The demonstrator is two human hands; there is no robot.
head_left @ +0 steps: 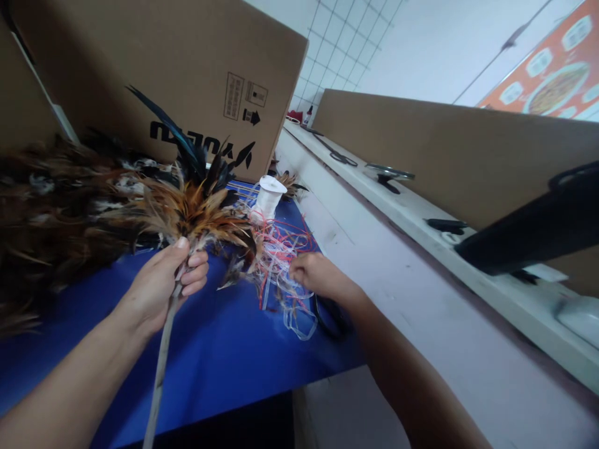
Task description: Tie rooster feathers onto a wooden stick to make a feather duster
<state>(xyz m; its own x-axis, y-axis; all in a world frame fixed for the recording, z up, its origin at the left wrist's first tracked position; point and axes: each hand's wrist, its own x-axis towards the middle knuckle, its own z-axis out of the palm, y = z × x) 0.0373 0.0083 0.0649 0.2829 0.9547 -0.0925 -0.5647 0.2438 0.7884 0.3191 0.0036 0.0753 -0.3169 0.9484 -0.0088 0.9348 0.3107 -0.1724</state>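
My left hand point(171, 284) is closed round a thin pale stick point(161, 368), just below a spread bunch of orange-brown feathers point(191, 209) with long dark green-black ones on top. To the right, my right hand point(311, 272) is closed at the edge of a tangle of pink and white ribbon strips point(276, 252); what its fingers hold, if anything, is hidden. Behind the tangle stands a white ribbon spool point(269, 194). Something black, perhaps scissors, point(331, 315) lies beneath my right wrist.
A large pile of brown feathers point(56, 218) covers the left of the blue tabletop point(224, 349). A cardboard box point(187, 62) stands behind. Along the right runs a white ledge point(412, 218) bearing scissors point(343, 158) and a black cylindrical object point(528, 221).
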